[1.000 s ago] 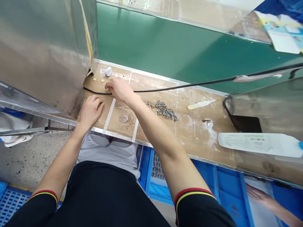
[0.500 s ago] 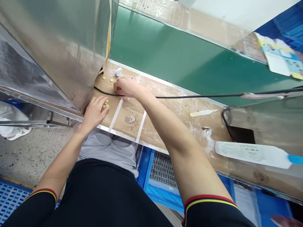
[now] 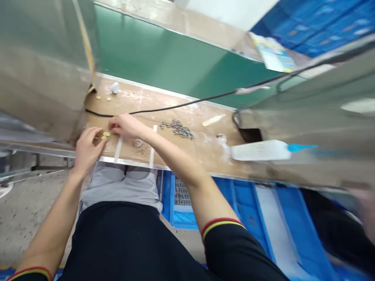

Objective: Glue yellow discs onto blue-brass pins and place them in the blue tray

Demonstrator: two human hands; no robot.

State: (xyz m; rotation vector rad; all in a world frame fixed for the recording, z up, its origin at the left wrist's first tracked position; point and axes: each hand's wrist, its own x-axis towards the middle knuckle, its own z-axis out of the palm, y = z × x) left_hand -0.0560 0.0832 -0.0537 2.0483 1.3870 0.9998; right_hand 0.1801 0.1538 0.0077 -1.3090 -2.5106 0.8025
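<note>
My left hand (image 3: 89, 147) rests at the table's front edge, thumb and fingers apart, beside several small yellow discs (image 3: 106, 134). Just right of these discs is my right hand (image 3: 125, 125), its fingers curled together; whatever they may hold is hidden. A black cable (image 3: 175, 106) runs across the table behind my right hand. Partly below that wrist, a small clear round piece (image 3: 137, 143) sits on a taped cardboard patch (image 3: 130, 155) with dark specks. Farther back lie two more yellow discs, one of them a loose disc (image 3: 108, 99), near a white rounded object (image 3: 115, 88).
A heap of small metallic parts (image 3: 178, 128) lies right of my forearm. Beyond are a pale flat stick (image 3: 213, 120) and a white bottle with blue nozzle (image 3: 260, 150). A metal panel (image 3: 43, 74) stands at left. Blue trays (image 3: 184, 218) sit below the table.
The view has swung to the right and blurred. My right hand has come from behind the cable toward my left hand and the near discs. The heap of metallic parts has come into sight.
</note>
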